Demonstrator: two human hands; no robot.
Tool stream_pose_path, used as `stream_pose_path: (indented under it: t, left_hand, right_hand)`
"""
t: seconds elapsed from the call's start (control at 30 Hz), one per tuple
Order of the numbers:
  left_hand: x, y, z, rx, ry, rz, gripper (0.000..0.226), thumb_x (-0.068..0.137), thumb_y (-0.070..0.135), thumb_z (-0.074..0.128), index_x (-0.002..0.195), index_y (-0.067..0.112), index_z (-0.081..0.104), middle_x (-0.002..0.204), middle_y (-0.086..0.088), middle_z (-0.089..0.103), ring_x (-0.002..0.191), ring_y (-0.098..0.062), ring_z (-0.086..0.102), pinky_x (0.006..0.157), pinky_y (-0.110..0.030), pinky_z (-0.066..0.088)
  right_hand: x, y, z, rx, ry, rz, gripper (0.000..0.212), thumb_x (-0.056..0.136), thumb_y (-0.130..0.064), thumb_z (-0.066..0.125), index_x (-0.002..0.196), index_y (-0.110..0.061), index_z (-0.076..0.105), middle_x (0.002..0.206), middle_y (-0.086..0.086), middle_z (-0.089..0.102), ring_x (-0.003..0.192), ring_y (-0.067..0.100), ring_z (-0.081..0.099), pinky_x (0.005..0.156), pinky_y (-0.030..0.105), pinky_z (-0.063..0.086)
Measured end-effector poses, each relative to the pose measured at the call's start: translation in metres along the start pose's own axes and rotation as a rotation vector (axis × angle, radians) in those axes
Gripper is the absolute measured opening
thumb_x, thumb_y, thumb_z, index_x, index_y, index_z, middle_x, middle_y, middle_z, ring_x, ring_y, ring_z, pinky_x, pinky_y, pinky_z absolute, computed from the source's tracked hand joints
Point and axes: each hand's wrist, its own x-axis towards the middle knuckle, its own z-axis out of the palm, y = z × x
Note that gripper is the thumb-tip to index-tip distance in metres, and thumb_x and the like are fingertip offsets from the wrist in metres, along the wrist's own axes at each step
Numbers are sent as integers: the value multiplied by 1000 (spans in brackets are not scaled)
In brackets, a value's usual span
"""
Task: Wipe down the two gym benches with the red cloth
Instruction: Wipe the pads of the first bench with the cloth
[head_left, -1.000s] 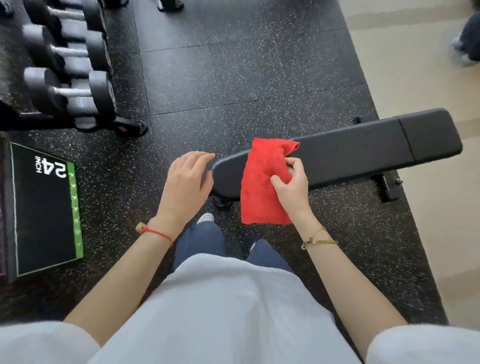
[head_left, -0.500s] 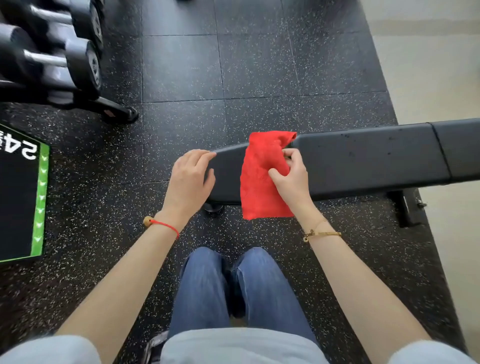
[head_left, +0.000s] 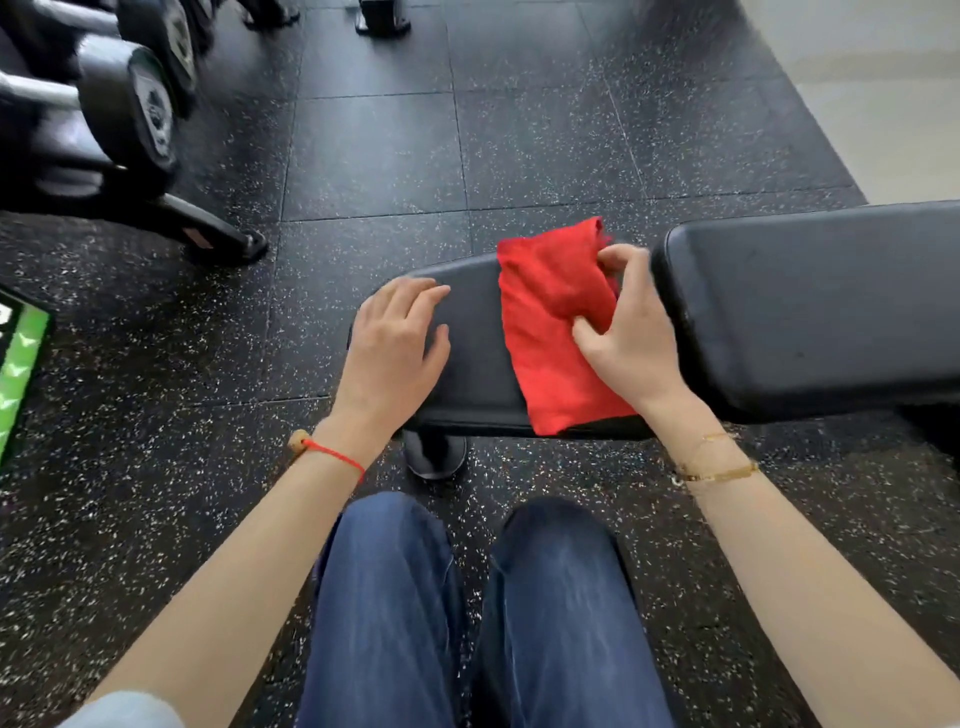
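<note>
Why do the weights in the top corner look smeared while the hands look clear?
In the head view, the dumbbells at top left are streaked by motion blur, as is the green-edged box at the left edge. The left hand, the right hand gripping the red cloth, and the bench stay fairly sharp. Soft light brightens the pale floor at top right.

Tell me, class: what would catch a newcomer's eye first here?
The red cloth, draped across the black bench at centre, gripped by the right hand. The left hand rests flat on the bench's near end, and blurred dumbbells sit upper left.
</note>
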Motion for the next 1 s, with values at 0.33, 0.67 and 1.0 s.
stream_pose_path:
  t: [0.33, 0.67, 1.0]
  left_hand:
    - [-7, -10, 32, -17, 102, 18, 35, 95, 19, 54, 126, 5, 61, 133, -14, 58, 128, -34, 49, 112, -46, 35]
    - [-11, -8, 34, -41, 112, -2, 33, 92, 15, 57, 124, 6, 62, 132, -11, 58, 126, -32, 50, 112, -45, 34]
    - [-10, -8, 41, -34, 167, -31, 30, 90, 19, 57, 119, 13, 61, 127, -5, 59, 124, -28, 50, 109, -43, 32]
  right_hand:
    - [-11, -3, 32, -504, -202, -171, 61, 91, -54, 48, 149, -39, 32, 162, -5, 18, 148, 36, 11, 118, 58, 11]
    - [-38, 32, 18, -681, -196, -85, 59, 98, -48, 35, 152, -46, 11, 164, -3, 9, 150, 26, 10, 121, 46, 4]
    - [14, 36, 16, -628, -267, 64, 56, 103, -39, 29, 153, -42, 6, 164, 1, 0, 150, 33, 0, 121, 46, -3]
